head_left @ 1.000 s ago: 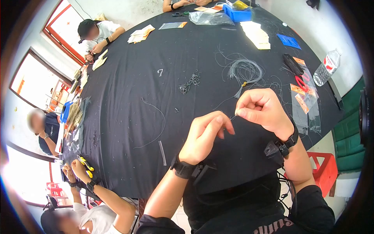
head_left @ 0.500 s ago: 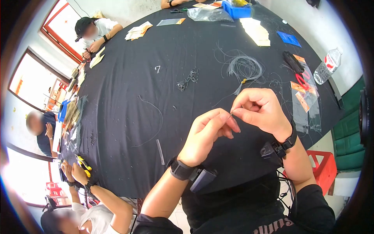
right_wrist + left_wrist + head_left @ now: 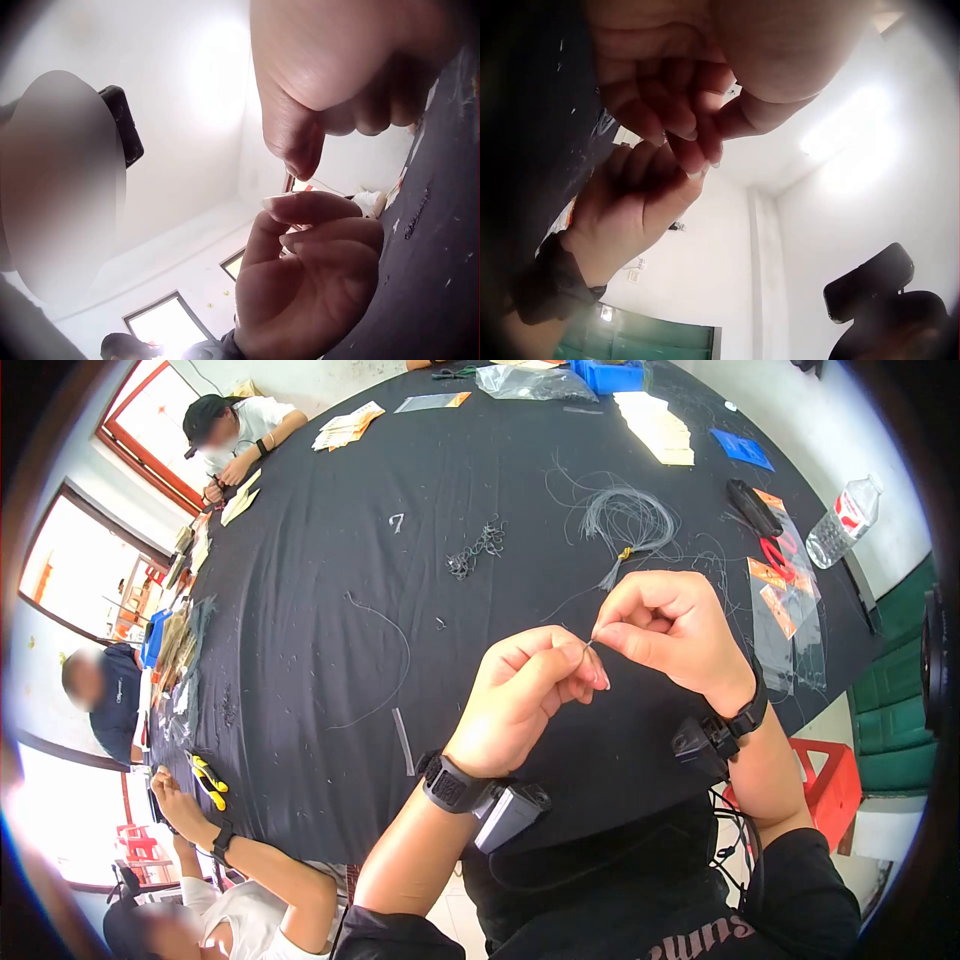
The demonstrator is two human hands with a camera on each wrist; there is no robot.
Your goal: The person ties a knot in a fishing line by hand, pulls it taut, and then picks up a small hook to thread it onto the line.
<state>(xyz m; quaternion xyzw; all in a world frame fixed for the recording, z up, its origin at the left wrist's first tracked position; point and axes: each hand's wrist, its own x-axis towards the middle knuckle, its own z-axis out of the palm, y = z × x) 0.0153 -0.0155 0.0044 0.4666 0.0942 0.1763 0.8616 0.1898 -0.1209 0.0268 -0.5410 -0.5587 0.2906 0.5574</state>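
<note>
Tablecloth (image 3: pixel 300 560), black, spreads beneath the hands (image 3: pixel 520 700), beside red-framed windows (image 3: pixel 70 560).

Your head view is daylit from windows (image 3: pixel 75 565) at 9 o'clock, overexposed there; fisheye bending and black vignette ring the edges. Both wrist views are backlit, soft up close; the left one's ceiling light (image 3: pixel 847 131) glares at 2 o'clock.
</note>
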